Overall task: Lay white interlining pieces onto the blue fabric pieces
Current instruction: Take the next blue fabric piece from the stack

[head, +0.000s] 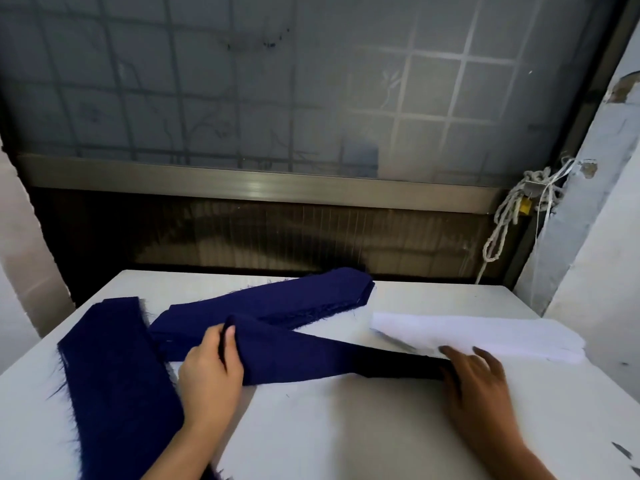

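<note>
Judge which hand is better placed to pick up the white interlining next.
Right hand: it rests beside the stack of white interlining strips, while the left hand grips the navy blue fabric strip.

I see dim, soft light from the frosted window [242, 81] at 12 o'clock. My right hand [481, 379] looks dark and blurry. The white surface [346, 427] is bright. Straight lines bend near the edges.

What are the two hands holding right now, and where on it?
Both are on one blue fabric strip. The left hand has its grip on the strip's left end, thumb over the folded edge. The right hand lies flat on the right end, pressing, not gripping.
</note>
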`<action>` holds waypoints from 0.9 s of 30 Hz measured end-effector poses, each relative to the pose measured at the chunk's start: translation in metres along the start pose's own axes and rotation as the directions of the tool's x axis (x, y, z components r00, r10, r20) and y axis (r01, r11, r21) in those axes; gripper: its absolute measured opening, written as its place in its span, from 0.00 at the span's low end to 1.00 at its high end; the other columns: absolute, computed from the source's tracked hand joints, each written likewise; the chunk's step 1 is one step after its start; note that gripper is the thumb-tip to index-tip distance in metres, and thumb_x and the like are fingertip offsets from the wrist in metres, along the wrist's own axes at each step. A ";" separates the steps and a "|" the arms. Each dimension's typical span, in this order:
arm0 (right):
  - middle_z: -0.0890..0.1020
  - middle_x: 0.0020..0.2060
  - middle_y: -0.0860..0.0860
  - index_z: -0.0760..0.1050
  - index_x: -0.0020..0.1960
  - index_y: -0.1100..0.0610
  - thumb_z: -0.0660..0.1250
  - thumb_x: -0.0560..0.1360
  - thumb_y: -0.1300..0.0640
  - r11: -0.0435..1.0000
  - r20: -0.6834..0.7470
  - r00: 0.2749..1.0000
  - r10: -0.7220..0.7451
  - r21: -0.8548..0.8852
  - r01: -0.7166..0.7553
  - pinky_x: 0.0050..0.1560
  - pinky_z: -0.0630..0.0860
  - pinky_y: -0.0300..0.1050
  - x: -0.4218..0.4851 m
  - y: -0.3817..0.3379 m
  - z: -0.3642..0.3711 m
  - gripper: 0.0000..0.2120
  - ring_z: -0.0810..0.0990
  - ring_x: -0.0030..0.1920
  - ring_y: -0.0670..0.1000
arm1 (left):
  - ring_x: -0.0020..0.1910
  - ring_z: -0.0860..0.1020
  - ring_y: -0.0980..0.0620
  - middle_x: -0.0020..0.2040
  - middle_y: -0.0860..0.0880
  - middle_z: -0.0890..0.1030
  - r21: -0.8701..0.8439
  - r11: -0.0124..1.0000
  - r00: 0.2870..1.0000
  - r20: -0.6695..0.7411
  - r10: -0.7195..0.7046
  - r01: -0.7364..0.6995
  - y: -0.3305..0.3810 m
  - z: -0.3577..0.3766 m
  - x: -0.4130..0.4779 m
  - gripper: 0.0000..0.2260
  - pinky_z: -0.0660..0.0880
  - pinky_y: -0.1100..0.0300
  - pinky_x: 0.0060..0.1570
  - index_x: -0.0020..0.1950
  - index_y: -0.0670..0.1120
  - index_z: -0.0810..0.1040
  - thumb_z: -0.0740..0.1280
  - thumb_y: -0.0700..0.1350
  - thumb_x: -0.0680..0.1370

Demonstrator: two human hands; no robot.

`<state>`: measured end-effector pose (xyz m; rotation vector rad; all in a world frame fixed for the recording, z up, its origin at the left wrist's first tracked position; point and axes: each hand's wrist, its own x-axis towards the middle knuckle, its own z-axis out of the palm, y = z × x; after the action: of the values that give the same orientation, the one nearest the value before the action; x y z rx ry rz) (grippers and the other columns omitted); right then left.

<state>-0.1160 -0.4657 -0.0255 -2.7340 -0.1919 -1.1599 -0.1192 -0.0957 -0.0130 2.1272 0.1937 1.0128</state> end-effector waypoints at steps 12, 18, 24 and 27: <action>0.77 0.37 0.49 0.68 0.61 0.55 0.69 0.74 0.60 0.740 -0.013 0.784 0.621 0.340 -0.581 0.57 0.71 0.63 -0.007 0.018 -0.018 0.18 0.76 0.44 0.61 | 0.29 0.76 0.57 0.28 0.56 0.78 0.148 0.978 0.966 0.190 -0.176 0.149 -0.016 0.012 0.000 0.08 0.71 0.60 0.31 0.51 0.46 0.83 0.71 0.49 0.77; 0.80 0.48 0.55 0.68 0.62 0.53 0.67 0.75 0.61 0.575 0.155 0.678 0.719 0.415 -0.705 0.49 0.68 0.51 -0.006 0.027 -0.013 0.17 0.76 0.43 0.58 | 0.32 0.76 0.58 0.30 0.58 0.78 0.269 0.954 0.927 0.308 -0.213 0.130 -0.017 0.012 0.000 0.02 0.69 0.60 0.30 0.46 0.53 0.80 0.71 0.50 0.76; 0.79 0.51 0.48 0.70 0.60 0.48 0.64 0.70 0.71 0.526 0.264 0.686 0.678 0.477 -0.704 0.45 0.70 0.49 -0.007 0.023 -0.020 0.25 0.78 0.44 0.54 | 0.29 0.76 0.56 0.29 0.56 0.77 0.251 0.960 0.926 0.318 -0.204 0.125 -0.017 0.012 -0.001 0.02 0.68 0.59 0.29 0.47 0.52 0.79 0.69 0.49 0.78; 0.79 0.53 0.51 0.74 0.59 0.54 0.65 0.71 0.71 0.592 0.186 0.711 0.678 0.435 -0.678 0.50 0.69 0.48 -0.007 0.026 -0.018 0.21 0.77 0.44 0.55 | 0.31 0.77 0.56 0.33 0.58 0.79 0.204 0.966 0.933 0.287 -0.216 0.161 -0.018 0.013 0.000 0.03 0.71 0.58 0.31 0.45 0.52 0.78 0.69 0.49 0.79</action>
<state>-0.1289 -0.4947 -0.0205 -2.0360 0.4853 -0.7409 -0.1069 -0.0905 -0.0311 2.3430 0.3389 0.5597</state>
